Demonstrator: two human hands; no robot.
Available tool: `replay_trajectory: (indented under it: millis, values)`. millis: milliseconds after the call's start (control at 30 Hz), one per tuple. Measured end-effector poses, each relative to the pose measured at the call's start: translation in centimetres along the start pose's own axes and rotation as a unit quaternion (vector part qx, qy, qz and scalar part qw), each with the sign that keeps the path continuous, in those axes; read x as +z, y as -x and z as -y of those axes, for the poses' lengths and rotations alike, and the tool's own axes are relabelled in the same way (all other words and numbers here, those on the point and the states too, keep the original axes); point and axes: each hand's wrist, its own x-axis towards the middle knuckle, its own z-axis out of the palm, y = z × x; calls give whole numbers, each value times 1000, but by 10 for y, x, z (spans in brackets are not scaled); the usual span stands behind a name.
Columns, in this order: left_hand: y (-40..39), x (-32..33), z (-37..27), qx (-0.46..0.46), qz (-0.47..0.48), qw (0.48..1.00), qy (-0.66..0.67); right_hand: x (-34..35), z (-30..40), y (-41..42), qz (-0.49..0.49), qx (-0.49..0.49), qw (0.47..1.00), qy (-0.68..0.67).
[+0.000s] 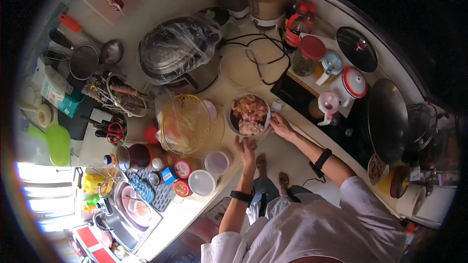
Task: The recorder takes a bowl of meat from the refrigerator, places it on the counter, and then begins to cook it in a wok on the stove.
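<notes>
A white bowl (228,117) of raw meat stands at the inner corner of the counter. Two heaps fill it: reddish-brown meat pieces (249,107) at the back and paler pink minced meat (250,127) in front. My right hand (280,126) has the bowl's right rim between its fingers and thumb. At the near side of the bowl is my left hand (246,150), its fingers apart and the tips close to the rim. Whether those fingertips touch the bowl, I cannot tell.
Left of the bowl sits a yellow wire basket (186,124) with plastic bags. Plastic tubs (202,182) and red-lidded jars (182,169) line the counter towards the sink (124,226). On the right are a black cooktop (292,93), a teapot (353,82) and a large wok (387,120). A black cable (256,64) loops behind.
</notes>
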Motion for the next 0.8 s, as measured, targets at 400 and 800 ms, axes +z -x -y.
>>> replay_trajectory:
  millis: [400, 800]
  values:
    - [-24, 13, -7, 9, 4, 997, 76, 11, -2, -15, -126, 7, 970, 209]
    - [-3, 15, -12, 6, -27, 996, 81, 23, -14, 8, -144, -63, 977, 142]
